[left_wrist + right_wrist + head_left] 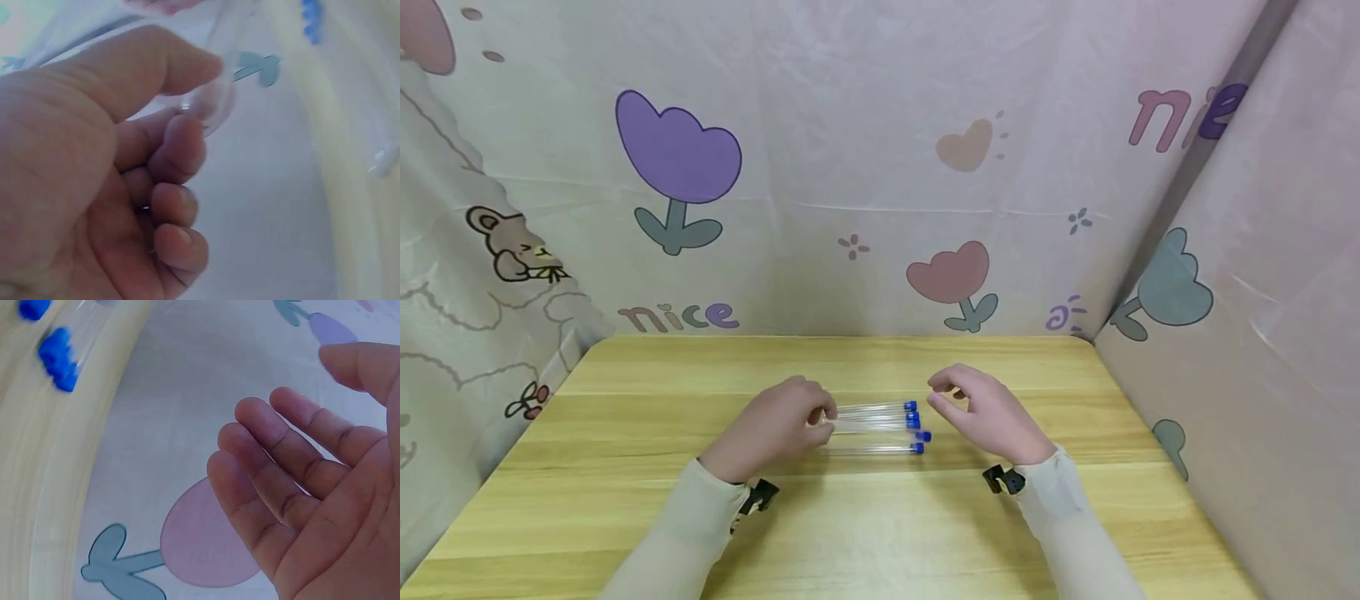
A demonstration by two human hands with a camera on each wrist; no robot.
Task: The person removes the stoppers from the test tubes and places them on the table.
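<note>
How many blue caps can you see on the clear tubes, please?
5 visible: three bunched caps at the back, the rightmost cap in front of them, and the nearest cap. The bunch may hide more.

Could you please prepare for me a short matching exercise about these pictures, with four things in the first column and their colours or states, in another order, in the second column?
Column 1
1. Left hand
2. Right hand
3. Tube caps
4. Table

Column 2
a. yellowish, with wood grain
b. pinching a clear tube
c. blue
d. holding nothing

Right pairs: 1-b, 2-d, 3-c, 4-a
</note>
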